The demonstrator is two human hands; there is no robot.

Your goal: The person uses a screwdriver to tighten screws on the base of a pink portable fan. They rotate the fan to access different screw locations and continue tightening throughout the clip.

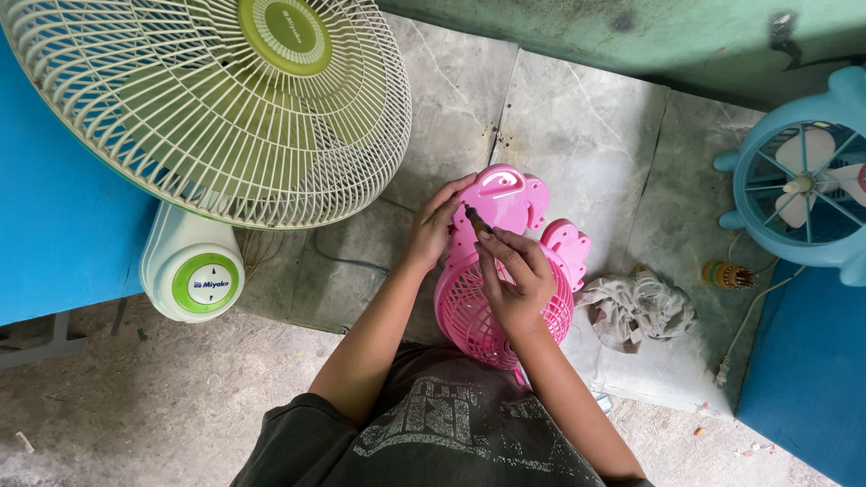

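Right hand [519, 280] of mine is pinched around a thin dark screwdriver [475, 219], fingers bunched near its tip end so I can steer it down into the back of the small pink plastic fan [505, 271]. I hold it short like that for control, I think, since the spot it meets is small. My left hand [435, 225] is wrapped around the fan's upper left side, thumb and fingers clasping the pink housing to keep it steady against the tool's push. The pink fan sits just in front of my lap, its round grille towards me and its eared body pointing away, resting on the grey stone slab floor [586, 144] near the slab's front edge.

Just right of the pink fan lies one crumpled grey rag [636, 308], touching or nearly touching it. Further right, near the slab's right edge, is one small green-and-brown spool-like item [726, 274], too small to identify, and a pale cord [749, 325] runs past it to a plug near the slab's front right corner. Beyond that stands one small light-blue plastic fan [803, 180] with white blades. At far left leans one large cream-and-green desk fan [207, 108], its grille tilted over the slab's left edge.

Counted: three fans, one screwdriver, one rag.
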